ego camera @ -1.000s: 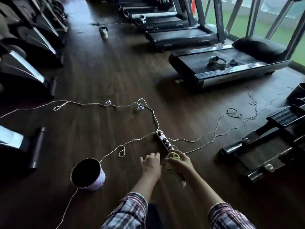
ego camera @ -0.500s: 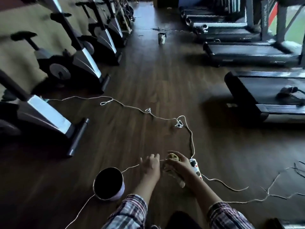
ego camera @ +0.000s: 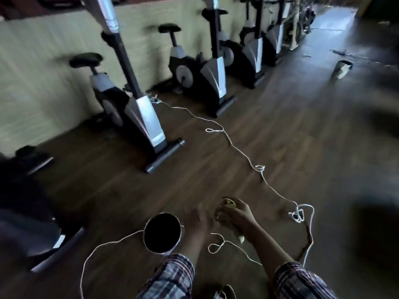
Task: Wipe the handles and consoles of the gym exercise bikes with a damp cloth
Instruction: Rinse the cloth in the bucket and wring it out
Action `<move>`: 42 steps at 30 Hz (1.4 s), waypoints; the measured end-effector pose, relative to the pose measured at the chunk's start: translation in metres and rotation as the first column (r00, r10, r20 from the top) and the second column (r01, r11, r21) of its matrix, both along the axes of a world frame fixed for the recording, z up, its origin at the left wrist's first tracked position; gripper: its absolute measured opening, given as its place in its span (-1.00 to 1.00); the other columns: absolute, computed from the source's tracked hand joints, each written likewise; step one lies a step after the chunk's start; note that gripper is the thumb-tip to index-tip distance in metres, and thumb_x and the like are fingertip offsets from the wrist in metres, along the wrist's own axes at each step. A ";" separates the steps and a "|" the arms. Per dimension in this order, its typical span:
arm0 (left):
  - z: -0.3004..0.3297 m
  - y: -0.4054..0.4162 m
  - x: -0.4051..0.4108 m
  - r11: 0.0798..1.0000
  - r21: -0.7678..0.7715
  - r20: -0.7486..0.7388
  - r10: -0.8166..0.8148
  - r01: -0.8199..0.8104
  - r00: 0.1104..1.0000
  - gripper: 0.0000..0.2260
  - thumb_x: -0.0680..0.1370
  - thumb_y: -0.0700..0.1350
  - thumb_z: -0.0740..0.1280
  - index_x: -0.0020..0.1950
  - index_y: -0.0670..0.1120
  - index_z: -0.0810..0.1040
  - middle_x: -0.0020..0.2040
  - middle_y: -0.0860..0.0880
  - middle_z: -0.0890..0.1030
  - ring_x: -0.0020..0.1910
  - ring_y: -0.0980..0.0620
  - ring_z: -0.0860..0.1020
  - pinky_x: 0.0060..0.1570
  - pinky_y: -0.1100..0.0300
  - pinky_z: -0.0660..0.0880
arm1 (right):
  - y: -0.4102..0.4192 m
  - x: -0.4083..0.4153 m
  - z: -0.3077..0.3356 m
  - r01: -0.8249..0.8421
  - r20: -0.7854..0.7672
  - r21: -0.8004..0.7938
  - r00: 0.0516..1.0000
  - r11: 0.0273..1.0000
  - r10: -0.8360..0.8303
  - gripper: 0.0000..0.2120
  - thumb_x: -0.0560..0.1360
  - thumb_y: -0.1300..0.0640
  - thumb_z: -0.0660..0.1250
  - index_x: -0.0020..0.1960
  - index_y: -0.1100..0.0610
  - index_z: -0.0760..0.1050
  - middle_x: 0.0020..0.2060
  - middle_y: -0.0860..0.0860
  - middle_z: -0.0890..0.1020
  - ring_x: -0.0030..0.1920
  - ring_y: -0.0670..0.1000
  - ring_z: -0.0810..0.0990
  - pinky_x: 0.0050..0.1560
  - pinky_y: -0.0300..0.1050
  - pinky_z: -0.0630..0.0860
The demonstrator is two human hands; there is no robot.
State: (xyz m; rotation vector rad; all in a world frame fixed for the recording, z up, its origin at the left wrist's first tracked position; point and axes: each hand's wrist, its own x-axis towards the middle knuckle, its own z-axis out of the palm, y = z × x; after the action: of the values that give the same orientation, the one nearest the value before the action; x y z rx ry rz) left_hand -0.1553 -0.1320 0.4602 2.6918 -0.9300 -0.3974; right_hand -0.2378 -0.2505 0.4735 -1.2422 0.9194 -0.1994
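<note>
Two hands low: right hand [ego camera: 236, 213] grips cloth [ego camera: 229, 203] (yellowish); left hand [ego camera: 197, 221] blurred.

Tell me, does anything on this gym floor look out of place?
Yes. A white cord snakes loose across the floor from the nearest bike, with loops and tangles, passing the bucket. It looks like a trip hazard.

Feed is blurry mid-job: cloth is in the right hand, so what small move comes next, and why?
Probably carry the cloth, gripped in the right hand, up toward the nearest exercise bike. It stands ahead to the left, its handles and console out of frame. The left hand seems empty beside the bucket; mind the white cord.
</note>
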 end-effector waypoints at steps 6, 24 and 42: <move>0.016 -0.001 0.024 0.976 0.080 -0.083 0.210 -0.204 0.974 -0.75 0.51 -0.09 0.22 0.15 -0.09 0.52 0.17 -0.10 0.59 0.18 -0.16 0.54 0.13 0.08 0.38 | -0.013 0.053 -0.003 -0.236 -0.030 -0.014 0.972 0.972 0.235 -0.74 0.38 0.38 0.46 -0.03 0.08 0.62 -0.19 0.14 0.63 -0.25 0.11 0.61 -0.22 0.03 0.63; 0.007 0.096 0.127 0.835 0.157 0.005 0.533 -0.527 0.846 -0.65 0.53 -0.05 0.23 0.32 -0.03 0.41 0.27 -0.04 0.50 0.29 -0.08 0.46 0.23 0.06 0.34 | 0.062 0.203 0.000 -0.582 -0.025 -0.012 0.813 0.813 0.582 -0.70 0.35 0.39 0.49 0.00 0.10 0.62 -0.27 0.03 0.62 -0.41 -0.15 0.60 -0.40 -0.32 0.53; 0.025 0.088 0.151 0.655 -0.174 -0.384 0.642 -0.735 0.663 -0.55 0.35 0.24 0.18 0.06 0.01 0.59 -0.05 0.04 0.69 0.01 0.09 0.63 0.11 0.13 0.51 | 0.088 0.275 -0.022 -0.715 -0.043 0.055 0.696 0.697 0.717 -0.84 0.53 0.44 0.27 0.07 0.28 0.46 -0.34 0.13 0.52 -0.54 -0.18 0.54 -0.49 -0.35 0.46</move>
State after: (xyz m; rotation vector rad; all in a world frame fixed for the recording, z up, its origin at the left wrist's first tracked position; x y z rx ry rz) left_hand -0.0047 -0.0436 0.4852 2.3521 0.1687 -0.4022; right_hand 0.0371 -0.1628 0.4515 -1.4946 0.4189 0.4885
